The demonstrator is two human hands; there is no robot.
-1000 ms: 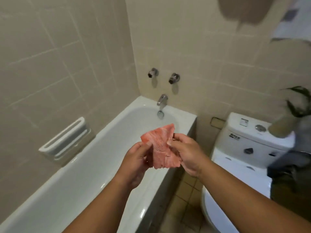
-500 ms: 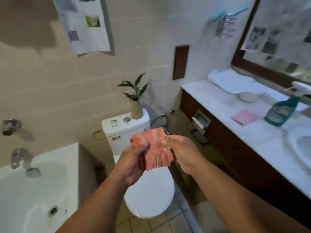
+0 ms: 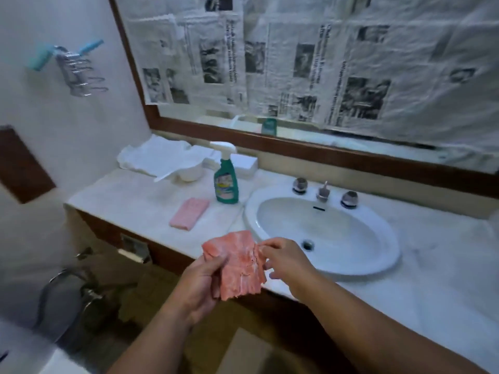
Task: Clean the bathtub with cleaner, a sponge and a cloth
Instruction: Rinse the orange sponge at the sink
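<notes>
Both hands, left hand point(image 3: 201, 283) and right hand point(image 3: 286, 261), pinch a crumpled pink cloth point(image 3: 237, 268) just before the sink point(image 3: 321, 238); the cleaner bottle point(image 3: 225, 179) stands left of the sink.

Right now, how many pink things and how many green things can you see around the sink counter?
Pink: 2, the cloth in both hands and the sponge on the counter.
Green: 1, the spray bottle.
Total: 3.

Not much to report on the person, honestly. Two forearms come in from the bottom edge, both bare all the way down, no sleeves or cuffs anywhere in view. No watch, bracelet or wristband on either wrist. The left hand point(image 3: 201, 286) and right hand point(image 3: 287, 259) are bare too: no gloves, no rings that I can make out. Fingernails look short and plain.
</notes>
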